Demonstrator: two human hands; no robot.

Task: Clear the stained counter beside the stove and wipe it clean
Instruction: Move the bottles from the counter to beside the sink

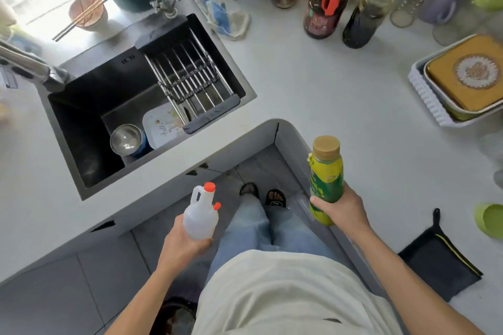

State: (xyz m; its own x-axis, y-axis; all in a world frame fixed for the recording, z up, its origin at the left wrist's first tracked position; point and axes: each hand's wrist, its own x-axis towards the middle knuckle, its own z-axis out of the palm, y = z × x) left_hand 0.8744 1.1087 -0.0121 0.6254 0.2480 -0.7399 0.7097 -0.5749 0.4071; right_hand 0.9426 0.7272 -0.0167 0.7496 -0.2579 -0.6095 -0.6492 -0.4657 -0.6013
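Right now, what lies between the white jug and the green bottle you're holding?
Nothing on a surface. In the head view, the white jug and green bottle are held over the floor, with only the person's jeans and sandalled feet showing between.

Head view. My left hand (182, 242) grips a white jug (201, 215) with orange caps; my right hand (344, 208) grips a green-and-yellow bottle (325, 179), upright over the counter (326, 84) edge. A dark cloth (435, 264) lies at right. The black sink (89, 117) holds a steel cup (126, 139) and drying rack (187, 79).
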